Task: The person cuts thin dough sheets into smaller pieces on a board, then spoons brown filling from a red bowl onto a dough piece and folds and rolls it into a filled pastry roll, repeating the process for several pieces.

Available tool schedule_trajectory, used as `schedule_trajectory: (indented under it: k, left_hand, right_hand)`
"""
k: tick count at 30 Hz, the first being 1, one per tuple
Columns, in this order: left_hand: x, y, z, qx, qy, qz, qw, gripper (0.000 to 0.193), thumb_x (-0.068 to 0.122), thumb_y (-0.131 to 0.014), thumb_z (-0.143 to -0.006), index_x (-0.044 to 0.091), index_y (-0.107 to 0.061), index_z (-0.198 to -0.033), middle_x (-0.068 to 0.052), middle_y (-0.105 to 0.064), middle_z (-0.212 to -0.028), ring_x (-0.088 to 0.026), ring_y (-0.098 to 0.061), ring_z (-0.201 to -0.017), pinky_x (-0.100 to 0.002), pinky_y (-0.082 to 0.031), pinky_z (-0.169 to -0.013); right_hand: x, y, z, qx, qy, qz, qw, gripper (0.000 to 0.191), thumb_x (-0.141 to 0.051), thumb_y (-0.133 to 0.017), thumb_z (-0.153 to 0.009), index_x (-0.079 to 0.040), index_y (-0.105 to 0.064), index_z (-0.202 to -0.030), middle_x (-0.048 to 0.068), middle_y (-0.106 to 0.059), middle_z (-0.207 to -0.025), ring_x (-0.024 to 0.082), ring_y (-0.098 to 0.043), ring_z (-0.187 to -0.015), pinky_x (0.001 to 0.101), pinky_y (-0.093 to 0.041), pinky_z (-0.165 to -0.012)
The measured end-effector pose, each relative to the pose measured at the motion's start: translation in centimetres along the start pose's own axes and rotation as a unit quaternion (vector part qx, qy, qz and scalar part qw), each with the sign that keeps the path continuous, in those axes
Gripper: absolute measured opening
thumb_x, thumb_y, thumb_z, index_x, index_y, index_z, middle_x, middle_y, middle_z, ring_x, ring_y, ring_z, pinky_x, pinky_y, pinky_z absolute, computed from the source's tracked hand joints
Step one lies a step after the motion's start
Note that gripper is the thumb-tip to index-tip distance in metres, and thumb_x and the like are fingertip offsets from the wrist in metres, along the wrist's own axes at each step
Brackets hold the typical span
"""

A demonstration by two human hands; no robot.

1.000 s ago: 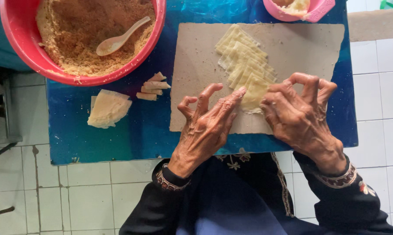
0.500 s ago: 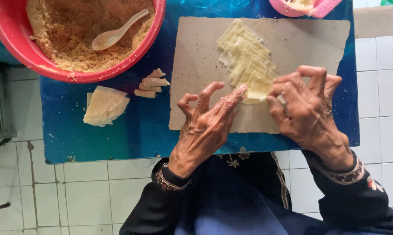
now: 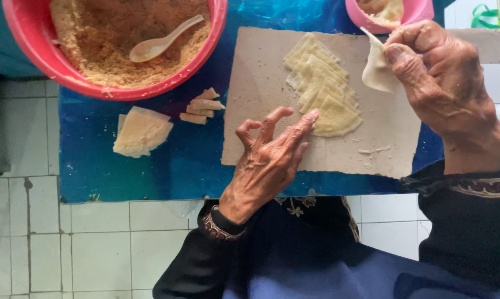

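A brown cardboard sheet (image 3: 388, 138) lies on a blue board (image 3: 150, 171). A fanned stack of pale dough wrappers (image 3: 322, 88) rests on the cardboard. My left hand (image 3: 272, 152) presses its fingertips on the stack's lower edge, fingers spread. My right hand (image 3: 435, 83) is raised at the upper right and pinches a single wrapper (image 3: 376, 69), lifted off the stack and hanging just below a small pink bowl (image 3: 372, 16).
A large red bowl (image 3: 56, 61) holds crumbly brown filling and a pale spoon (image 3: 161, 41). Below it lie several small rolled pieces (image 3: 203, 105) and a folded wrapper pile (image 3: 141, 132). White tiled floor surrounds the board.
My right hand has peeled one wrapper off the stack and lifted it up and to the right toward the pink bowl. My left hand stays on the stack.
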State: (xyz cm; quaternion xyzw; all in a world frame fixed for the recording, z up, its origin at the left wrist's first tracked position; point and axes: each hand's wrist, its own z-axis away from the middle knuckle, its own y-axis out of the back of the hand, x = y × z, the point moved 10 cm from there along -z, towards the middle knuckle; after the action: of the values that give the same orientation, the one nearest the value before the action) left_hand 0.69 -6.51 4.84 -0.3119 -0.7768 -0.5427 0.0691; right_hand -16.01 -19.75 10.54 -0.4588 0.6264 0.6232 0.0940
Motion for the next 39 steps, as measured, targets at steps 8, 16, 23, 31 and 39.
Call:
schedule_trajectory:
  k: [8, 16, 23, 31, 39]
  left_hand:
    - [-3.3, 5.7, 1.9, 0.118, 0.095, 0.105, 0.983, 0.072, 0.019, -0.081, -0.085, 0.015, -0.045, -0.148, -0.003, -0.06, -0.136, -0.022, -0.047, -0.137, -0.043, -0.029, -0.108]
    - [-4.4, 6.0, 3.8, 0.078, 0.05, -0.055, 0.994, 0.013, 0.015, -0.076, -0.089, 0.021, -0.07, -0.099, 0.009, -0.065, -0.114, -0.021, -0.05, -0.131, -0.053, -0.023, -0.103]
    - [-5.6, 6.7, 3.8, 0.111, 0.074, 0.029, 0.991, 0.023, 0.01, -0.073, -0.084, 0.017, -0.068, -0.106, 0.006, -0.064, -0.122, -0.023, -0.05, -0.134, -0.052, -0.027, -0.105]
    - [-5.4, 6.0, 3.7, 0.075, 0.082, 0.026, 0.993, 0.025, 0.015, -0.073, -0.083, 0.018, -0.067, -0.107, 0.005, -0.061, -0.123, -0.021, -0.048, -0.131, -0.054, -0.026, -0.104]
    - [-5.3, 6.4, 3.8, 0.068, 0.073, 0.075, 0.992, 0.013, 0.025, -0.075, -0.088, 0.016, -0.068, -0.095, 0.004, -0.063, -0.118, -0.021, -0.049, -0.13, -0.053, -0.027, -0.105]
  right_hand:
    - [-10.3, -7.6, 1.9, 0.058, 0.249, 0.23, 0.939, 0.01, -0.012, -0.075, -0.097, -0.006, -0.067, -0.101, 0.008, -0.066, -0.095, 0.03, -0.058, -0.103, 0.0469, -0.034, -0.088]
    - [-12.3, -10.5, 5.3, -0.04, 0.251, 0.222, 0.941, 0.015, -0.018, -0.082, -0.082, -0.017, -0.073, -0.094, -0.005, -0.071, -0.092, 0.023, -0.06, -0.101, 0.0493, -0.031, -0.089]
    - [-14.7, -7.7, -1.7, -0.012, 0.265, 0.205, 0.942, 0.012, -0.024, -0.083, -0.091, -0.017, -0.075, -0.096, -0.005, -0.07, -0.091, 0.022, -0.058, -0.106, 0.0443, -0.032, -0.097]
    - [-17.1, -16.0, -13.2, -0.034, 0.342, 0.288, 0.894, 0.01, -0.037, -0.079, -0.098, -0.028, -0.082, -0.095, -0.006, -0.072, -0.099, 0.028, -0.05, -0.118, 0.0597, -0.028, -0.097]
    - [-16.1, -21.9, -16.2, -0.135, 0.331, 0.353, 0.865, 0.014, -0.035, -0.076, -0.081, -0.028, -0.082, -0.09, 0.0, -0.068, -0.098, 0.038, -0.047, -0.12, 0.0607, -0.034, -0.095]
